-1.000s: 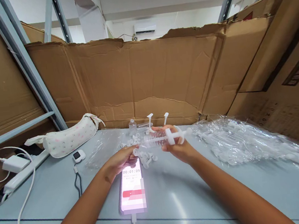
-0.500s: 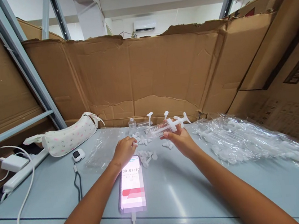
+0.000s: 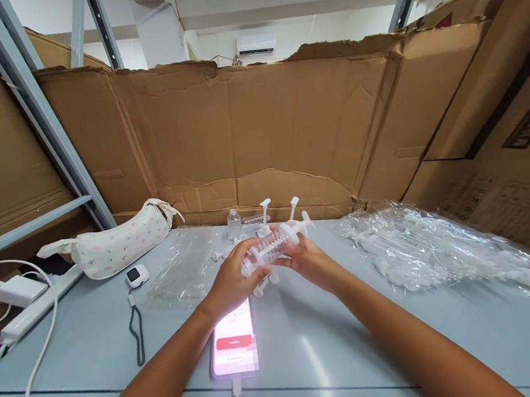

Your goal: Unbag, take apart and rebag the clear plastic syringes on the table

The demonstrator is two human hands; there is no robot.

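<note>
Clear plastic forms the ribbed barrel (image 3: 271, 246), which the head view shows between the two hands, tilted, its white T-shaped handle (image 3: 304, 222) toward the right. Finding, change of hold: the left hand (image 3: 230, 283) was apart from the barrel a half second ago, over the upper edge of the phone (image 3: 236, 353); it has since come up to the barrel's left end. The barrel has also shifted lower and toward the left hand. Consequence, as judged: the load is now shared, the left hand steadying the far end from the handle.

Condition of left hand: curled, thumb below the barrel and fingers at its upper side, pinching the end. Condition of right hand (image 3: 316, 263): bent around the barrel near the white collar (image 3: 290, 231), thumb side beneath; its exact fingertip contact is partly hidden.

Surroundings: small white parts (image 3: 259, 289) lie just below the barrel, between the hands, partly covered. Beyond the left hand stands a small clear bottle (image 3: 234, 223), with clear ribbed pieces (image 3: 254, 223) beside it. Two white T-shaped pieces (image 3: 294, 206) rise behind the right hand; their lower ends cannot be made out. A flat clear bag (image 3: 181, 263) lies left of the left hand on the desk (image 3: 341, 350). Clear-wrapped material (image 3: 436, 255) lies right of the right hand, well apart.
</note>
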